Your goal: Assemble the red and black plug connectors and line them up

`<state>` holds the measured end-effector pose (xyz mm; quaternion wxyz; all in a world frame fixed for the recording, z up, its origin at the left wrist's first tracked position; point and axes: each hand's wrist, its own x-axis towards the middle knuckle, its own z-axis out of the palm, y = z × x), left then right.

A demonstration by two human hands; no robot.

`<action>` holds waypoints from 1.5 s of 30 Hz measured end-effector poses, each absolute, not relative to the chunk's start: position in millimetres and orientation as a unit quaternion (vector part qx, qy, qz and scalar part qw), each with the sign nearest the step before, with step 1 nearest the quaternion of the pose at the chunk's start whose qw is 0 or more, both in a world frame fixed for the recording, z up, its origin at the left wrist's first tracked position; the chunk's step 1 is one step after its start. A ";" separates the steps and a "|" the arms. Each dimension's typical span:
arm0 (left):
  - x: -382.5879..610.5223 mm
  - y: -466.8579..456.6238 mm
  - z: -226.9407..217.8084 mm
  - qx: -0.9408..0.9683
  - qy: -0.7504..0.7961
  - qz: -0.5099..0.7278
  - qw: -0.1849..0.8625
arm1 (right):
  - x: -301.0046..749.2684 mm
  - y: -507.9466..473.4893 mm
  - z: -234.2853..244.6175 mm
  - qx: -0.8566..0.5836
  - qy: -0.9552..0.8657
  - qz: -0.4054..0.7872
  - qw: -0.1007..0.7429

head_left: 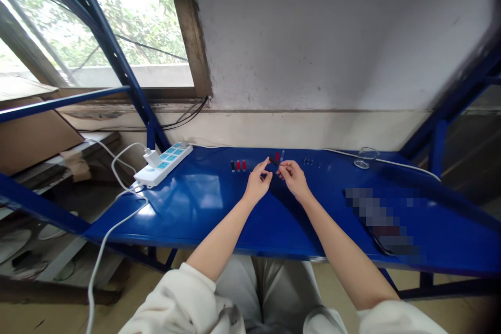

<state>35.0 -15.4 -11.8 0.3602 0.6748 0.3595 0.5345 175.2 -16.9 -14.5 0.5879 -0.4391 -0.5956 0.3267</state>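
Above the middle of the blue table, my left hand (pixel 258 181) and my right hand (pixel 294 179) meet at a small black stick-like piece (pixel 274 160). Its exact kind is too small to tell. The right fingers pinch its near end, while the left fingertips hold its far end. Just behind the hands are a red tube (pixel 277 156) and a clear tube (pixel 282 155). Left of my hands, a small black-topped tube (pixel 233 165) stands in a row with two red ones (pixel 241 165). Several tiny clear pieces (pixel 308 162) lie to the right.
A white power strip (pixel 166 164) with a plug and cables sits at the left of the blue table (pixel 219 224). Clear round dishes (pixel 362 164) lie at the back right, near a white cable. A blurred-out dark object (pixel 378 224) rests at right. Blue frame posts flank the table.
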 end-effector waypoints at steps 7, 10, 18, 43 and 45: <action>34.1 -24.2 -5.1 0.710 0.353 0.537 0.290 | 174.2 -19.3 -15.3 -0.439 -0.648 0.299 0.547; 34.1 -27.0 -4.1 0.718 0.353 0.532 0.279 | 174.6 -19.3 -16.9 -0.450 -0.658 0.292 0.529; 34.5 -31.9 2.3 0.732 0.348 0.536 0.237 | 175.3 -21.8 -15.3 -0.472 -0.693 0.235 0.491; -6.9 -5.7 10.8 0.371 0.416 0.754 0.347 | 106.8 49.4 -18.7 -0.602 -0.711 0.191 0.309; -7.1 -5.8 10.8 0.367 0.415 0.754 0.354 | 104.6 51.3 -19.6 -0.607 -0.711 0.193 0.297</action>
